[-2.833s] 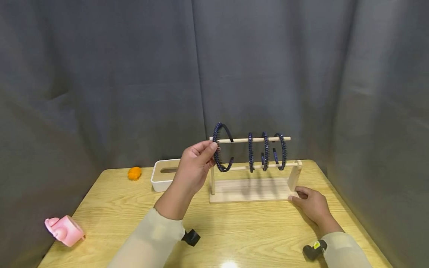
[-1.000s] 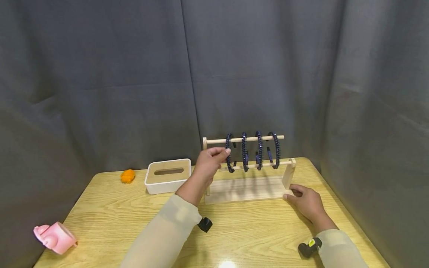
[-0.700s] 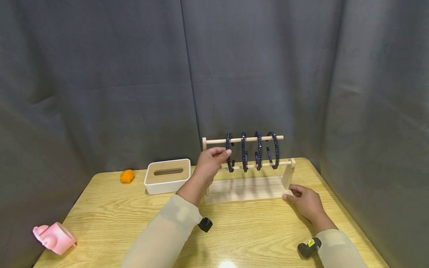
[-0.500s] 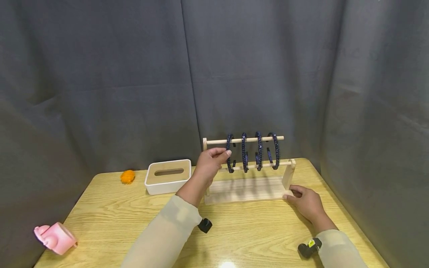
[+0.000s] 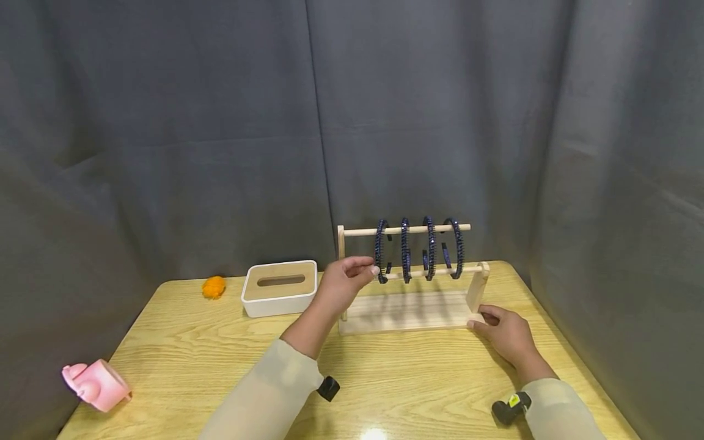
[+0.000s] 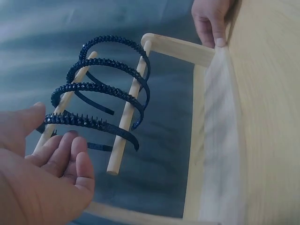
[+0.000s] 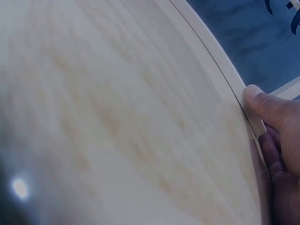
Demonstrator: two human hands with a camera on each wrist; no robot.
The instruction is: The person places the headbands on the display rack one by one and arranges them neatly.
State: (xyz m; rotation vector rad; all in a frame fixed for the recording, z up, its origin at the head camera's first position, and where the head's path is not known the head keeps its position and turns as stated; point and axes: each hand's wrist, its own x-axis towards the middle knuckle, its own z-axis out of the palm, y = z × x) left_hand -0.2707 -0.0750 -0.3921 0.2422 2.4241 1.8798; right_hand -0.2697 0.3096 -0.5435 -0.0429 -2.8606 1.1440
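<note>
Four-post details aside, a light wooden headband rack (image 5: 407,311) with two dowels stands on the table. Several dark blue beaded, toothed headbands hang around its dowels. My left hand (image 5: 343,284) is beside the leftmost headband (image 5: 379,247), low on its curve. In the left wrist view, the thumb and loosely bent fingers (image 6: 61,152) of that hand stand apart near the headband's end, not pinching it. My right hand (image 5: 506,336) grips the right end of the rack's base, thumb (image 7: 260,96) on top and fingers at the side.
A white tissue box (image 5: 280,305) with a wooden lid stands left of the rack. Farther left lies an orange fuzzy ball (image 5: 214,286). A pink cup-like object (image 5: 99,386) lies tipped at the table's left edge. Grey curtains (image 5: 220,122) surround the table.
My left hand carried the leftmost headband right onto the dowels, then let go of it and slid down slightly. The right hand keeps its hold on the rack.
</note>
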